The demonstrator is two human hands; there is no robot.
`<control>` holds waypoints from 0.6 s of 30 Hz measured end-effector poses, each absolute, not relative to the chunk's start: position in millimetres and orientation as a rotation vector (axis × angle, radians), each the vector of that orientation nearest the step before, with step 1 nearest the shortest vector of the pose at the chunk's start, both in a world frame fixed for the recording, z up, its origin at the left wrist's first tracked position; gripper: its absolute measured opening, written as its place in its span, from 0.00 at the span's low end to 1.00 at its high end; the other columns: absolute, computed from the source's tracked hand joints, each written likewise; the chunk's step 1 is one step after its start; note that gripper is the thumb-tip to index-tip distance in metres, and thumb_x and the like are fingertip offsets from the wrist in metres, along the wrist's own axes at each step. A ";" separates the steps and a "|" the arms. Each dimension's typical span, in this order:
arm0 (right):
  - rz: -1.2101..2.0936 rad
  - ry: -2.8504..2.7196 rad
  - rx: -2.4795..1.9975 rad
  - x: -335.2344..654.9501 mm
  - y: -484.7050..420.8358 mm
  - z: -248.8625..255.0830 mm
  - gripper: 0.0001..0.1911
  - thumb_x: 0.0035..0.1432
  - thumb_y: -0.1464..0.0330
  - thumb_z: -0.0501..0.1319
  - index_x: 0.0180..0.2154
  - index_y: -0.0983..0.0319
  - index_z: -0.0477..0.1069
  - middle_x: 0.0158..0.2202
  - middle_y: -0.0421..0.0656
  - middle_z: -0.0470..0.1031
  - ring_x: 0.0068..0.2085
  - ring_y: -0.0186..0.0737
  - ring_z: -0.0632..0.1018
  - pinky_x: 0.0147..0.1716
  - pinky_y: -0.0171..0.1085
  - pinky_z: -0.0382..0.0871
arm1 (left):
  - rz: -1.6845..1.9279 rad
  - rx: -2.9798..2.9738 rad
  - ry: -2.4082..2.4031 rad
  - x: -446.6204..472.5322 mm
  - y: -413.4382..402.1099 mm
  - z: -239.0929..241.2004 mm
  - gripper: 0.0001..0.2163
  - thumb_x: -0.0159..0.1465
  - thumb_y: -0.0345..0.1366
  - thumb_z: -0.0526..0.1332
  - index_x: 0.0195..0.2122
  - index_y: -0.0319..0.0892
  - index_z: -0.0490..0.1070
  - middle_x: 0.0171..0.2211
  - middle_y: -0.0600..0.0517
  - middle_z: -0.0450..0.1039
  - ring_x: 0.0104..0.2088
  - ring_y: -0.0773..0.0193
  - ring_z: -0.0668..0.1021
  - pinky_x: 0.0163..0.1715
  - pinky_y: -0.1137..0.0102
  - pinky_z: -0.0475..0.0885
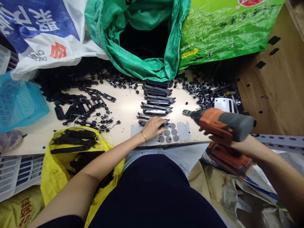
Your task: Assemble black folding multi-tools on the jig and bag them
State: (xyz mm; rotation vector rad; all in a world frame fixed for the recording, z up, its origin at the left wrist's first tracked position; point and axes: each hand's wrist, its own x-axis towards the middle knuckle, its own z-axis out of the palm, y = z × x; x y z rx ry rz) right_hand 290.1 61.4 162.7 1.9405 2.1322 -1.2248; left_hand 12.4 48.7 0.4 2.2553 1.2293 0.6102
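Note:
My right hand (231, 144) is wrapped around the grip of an orange and grey cordless drill (216, 122), held up off the table. The drill's socket tip points left over the bench. My left hand (153, 129) is closed over the nearest long black plastic part (143, 122) at the table's front edge; its fingertips are partly hidden. Beyond it, several similar black plastic parts (158, 111) lie crosswise in a column. A sheet with grey round discs (168, 139) lies beside my left hand.
A green sack (152, 68) stands open at the back. Loose black-headed screws (200, 93) are heaped on the right, and black link pieces (87, 103) on the left. A yellow bag (48, 177) of black parts hangs at the front left, near a blue basket (35, 103).

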 end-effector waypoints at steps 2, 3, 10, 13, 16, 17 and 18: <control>-1.348 2.063 2.188 311.2 47.0 168.2 0.12 0.48 0.60 0.62 0.37 0.55 0.71 0.34 0.46 0.75 0.37 0.50 0.76 0.37 0.44 0.73 | 0.631 2.215 1.253 19.2 46.5 -4.0 0.11 0.63 0.42 0.59 0.39 0.39 0.72 0.38 0.47 0.75 0.41 0.60 0.74 0.44 0.65 0.70; -1.401 2.003 2.333 320.2 40.3 169.9 0.12 0.48 0.60 0.63 0.37 0.54 0.71 0.34 0.45 0.74 0.35 0.48 0.75 0.36 0.43 0.72 | 0.634 2.210 1.253 21.1 46.9 -6.2 0.10 0.63 0.41 0.58 0.37 0.39 0.72 0.36 0.47 0.75 0.40 0.60 0.74 0.43 0.66 0.70; -1.660 1.815 2.978 356.9 28.9 162.3 0.09 0.47 0.64 0.64 0.34 0.53 0.69 0.41 0.42 0.69 0.26 0.35 0.66 0.31 0.39 0.65 | 0.487 2.336 0.964 13.4 68.6 -9.5 0.10 0.65 0.40 0.55 0.39 0.42 0.73 0.38 0.47 0.75 0.39 0.61 0.74 0.42 0.66 0.70; -1.689 1.910 3.076 362.1 38.6 150.3 0.08 0.47 0.66 0.64 0.33 0.52 0.69 0.41 0.42 0.69 0.26 0.34 0.66 0.32 0.39 0.64 | 0.442 2.289 0.895 9.3 76.3 -7.4 0.09 0.65 0.39 0.56 0.39 0.43 0.75 0.38 0.48 0.76 0.40 0.62 0.75 0.43 0.67 0.71; -1.625 2.007 3.179 362.4 50.3 134.2 0.05 0.47 0.67 0.62 0.31 0.54 0.70 0.40 0.43 0.71 0.26 0.34 0.66 0.32 0.38 0.64 | 0.498 2.169 0.876 5.8 81.3 -8.3 0.09 0.64 0.38 0.58 0.39 0.42 0.76 0.37 0.48 0.78 0.39 0.63 0.77 0.42 0.69 0.72; -1.600 2.018 3.189 362.3 54.2 128.0 0.04 0.48 0.67 0.62 0.31 0.55 0.70 0.40 0.43 0.71 0.27 0.34 0.66 0.32 0.38 0.65 | 0.523 2.132 0.868 4.7 82.6 -9.0 0.09 0.63 0.37 0.59 0.39 0.42 0.76 0.37 0.48 0.78 0.39 0.64 0.77 0.41 0.70 0.72; -1.572 2.015 3.191 362.4 58.0 121.4 0.04 0.48 0.66 0.61 0.30 0.56 0.70 0.39 0.44 0.72 0.27 0.34 0.67 0.32 0.38 0.65 | 0.544 2.102 0.859 3.9 83.7 -9.7 0.09 0.63 0.37 0.59 0.39 0.42 0.77 0.37 0.48 0.78 0.38 0.64 0.78 0.41 0.70 0.72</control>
